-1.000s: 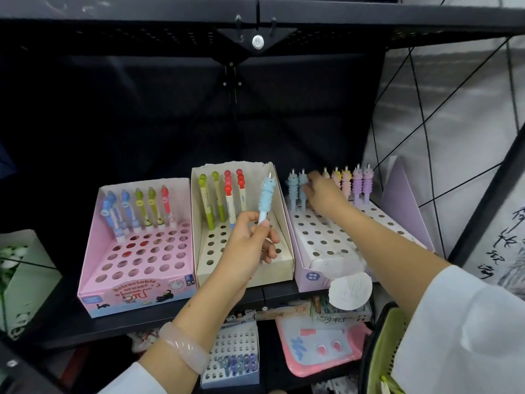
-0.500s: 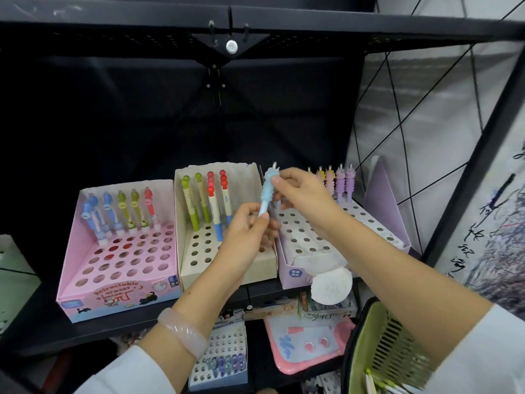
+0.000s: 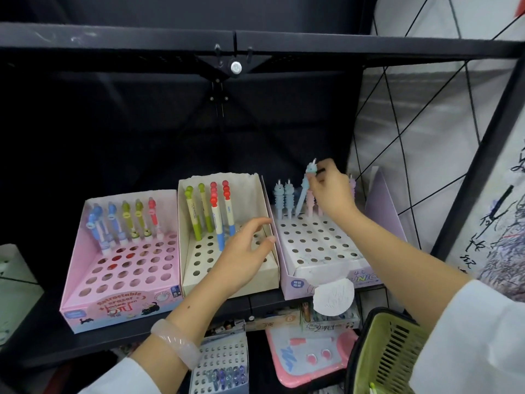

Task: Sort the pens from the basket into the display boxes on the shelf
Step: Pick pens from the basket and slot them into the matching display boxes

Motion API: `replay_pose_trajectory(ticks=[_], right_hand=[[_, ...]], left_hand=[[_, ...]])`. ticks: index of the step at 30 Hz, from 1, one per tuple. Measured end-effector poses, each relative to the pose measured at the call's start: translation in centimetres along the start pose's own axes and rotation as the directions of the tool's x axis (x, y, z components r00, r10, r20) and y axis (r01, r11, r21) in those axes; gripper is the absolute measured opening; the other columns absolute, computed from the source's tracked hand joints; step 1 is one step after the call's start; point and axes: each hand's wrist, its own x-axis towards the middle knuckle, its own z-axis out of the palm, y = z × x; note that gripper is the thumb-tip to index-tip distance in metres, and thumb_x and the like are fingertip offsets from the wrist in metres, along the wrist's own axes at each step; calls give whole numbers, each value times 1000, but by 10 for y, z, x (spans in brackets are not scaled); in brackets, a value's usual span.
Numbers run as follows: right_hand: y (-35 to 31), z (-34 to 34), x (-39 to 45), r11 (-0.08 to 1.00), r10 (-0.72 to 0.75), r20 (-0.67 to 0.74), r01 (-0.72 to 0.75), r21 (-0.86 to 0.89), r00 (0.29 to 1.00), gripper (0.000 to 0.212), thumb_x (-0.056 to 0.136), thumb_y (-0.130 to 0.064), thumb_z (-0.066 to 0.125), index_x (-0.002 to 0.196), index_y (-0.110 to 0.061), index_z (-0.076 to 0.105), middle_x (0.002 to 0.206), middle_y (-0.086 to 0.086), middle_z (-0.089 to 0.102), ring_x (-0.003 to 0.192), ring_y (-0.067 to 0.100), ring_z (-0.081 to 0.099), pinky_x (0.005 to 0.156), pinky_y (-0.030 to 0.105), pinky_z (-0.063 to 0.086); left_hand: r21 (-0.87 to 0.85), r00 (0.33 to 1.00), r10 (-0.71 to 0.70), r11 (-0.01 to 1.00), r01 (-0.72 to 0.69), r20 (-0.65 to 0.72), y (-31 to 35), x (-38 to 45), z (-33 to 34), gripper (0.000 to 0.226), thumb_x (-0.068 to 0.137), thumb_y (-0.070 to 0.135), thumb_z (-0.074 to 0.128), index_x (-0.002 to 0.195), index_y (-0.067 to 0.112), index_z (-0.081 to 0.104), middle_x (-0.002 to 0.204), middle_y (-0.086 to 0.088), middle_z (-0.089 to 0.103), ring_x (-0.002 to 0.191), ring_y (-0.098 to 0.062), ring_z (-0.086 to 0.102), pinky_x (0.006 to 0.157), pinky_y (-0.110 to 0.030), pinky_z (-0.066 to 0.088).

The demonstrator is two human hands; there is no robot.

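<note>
My right hand (image 3: 326,189) pinches the top of a light blue animal-topped pen (image 3: 304,191), tilted with its tip at the back row of the lilac display box (image 3: 321,240). Two more blue pens (image 3: 284,200) stand in that row to the left. My left hand (image 3: 244,251) hovers with relaxed fingers over the cream box (image 3: 199,268), holding nothing. The cream box holds green and red-topped pens (image 3: 211,214). A pink box (image 3: 125,265) on the left holds blue, green and red pens. The green basket (image 3: 389,351) sits at the lower right.
The boxes stand side by side on a black metal shelf (image 3: 85,342) with another shelf rail (image 3: 255,44) above. Below are more stationery boxes (image 3: 221,362) and a pink board (image 3: 309,356). A wire grid panel (image 3: 426,123) is on the right.
My right hand took the blue pen from my left hand and carried it right to the lilac box's back row. My left hand let go and dropped lower over the cream box.
</note>
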Motion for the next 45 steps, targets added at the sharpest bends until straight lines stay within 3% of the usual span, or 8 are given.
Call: replay_pose_trajectory(ticks=[4, 6, 10, 17, 31, 39, 42, 45], right_hand=[[0, 2, 5, 983, -77, 19, 80, -167, 997, 24, 96, -22, 49, 109, -2, 48, 70, 13, 62, 65, 30, 61, 61, 39, 50], [1, 1, 8, 972, -85, 25, 88, -216, 996, 25, 96, -22, 48, 110, -2, 48, 72, 15, 64, 65, 32, 61, 62, 40, 51], [3, 1, 12, 961, -85, 66, 100, -259, 994, 26, 96, -23, 48, 109, -2, 49, 75, 16, 65, 66, 33, 62, 62, 39, 52], [13, 14, 8, 937, -46, 142, 92, -336, 989, 28, 96, -24, 48, 114, -3, 48, 66, 9, 55, 62, 27, 57, 54, 28, 38], [14, 18, 10, 895, 107, 354, 65, -441, 929, 31, 99, -24, 38, 124, -7, 45, 102, 19, 62, 89, 33, 58, 66, 34, 47], [20, 16, -16, 929, 24, 265, 76, -362, 964, 51, 97, -26, 44, 143, -16, 27, 130, 17, 48, 101, 32, 57, 69, 32, 41], [13, -9, -26, 950, 23, 331, 83, -302, 943, 42, 95, -20, 45, 136, -15, 40, 120, 17, 52, 98, 30, 57, 79, 35, 46], [10, -47, -44, 972, 45, 452, 65, -224, 891, 27, 95, -16, 43, 120, -14, 55, 88, 8, 67, 63, 15, 61, 66, 26, 51]], left_hand=[[-23, 1000, -8, 1000, 8, 8, 1, -1, -3, 27, 95, 30, 48, 104, 54, 40, 108, 39, 39, 114, 3, 35, 69, 4, 35], [-42, 1000, 0, 999, 1, 11, 0, -1, -4, 29, 95, 29, 48, 100, 56, 41, 105, 39, 39, 112, 5, 36, 73, 1, 38], [-36, 1000, -17, 999, 17, 0, -3, 0, -5, 27, 95, 29, 48, 104, 54, 42, 107, 34, 42, 115, 3, 38, 97, -23, 36], [-17, 1000, -21, 1000, 21, -7, -7, -1, -3, 28, 94, 28, 49, 111, 49, 41, 124, 15, 47, 121, 0, 39, 94, -18, 29], [-42, 1000, -1, 999, 1, 0, 10, -12, 1, 26, 95, 24, 48, 110, 45, 44, 117, 26, 47, 120, 2, 41, 106, -27, 34], [-24, 1000, 19, 1000, -20, -23, 13, -14, -4, 29, 95, 21, 48, 107, 47, 42, 116, 23, 48, 117, 1, 42, 100, -26, 37], [-52, 999, 34, 998, -35, -31, 20, -16, 5, 28, 95, 17, 48, 114, 37, 48, 119, 18, 50, 114, 1, 45, 99, -23, 37], [-95, 996, 68, 993, -73, -51, 32, -21, 22, 27, 95, 14, 48, 118, 28, 50, 116, 17, 54, 105, 10, 47, 93, -13, 39]])
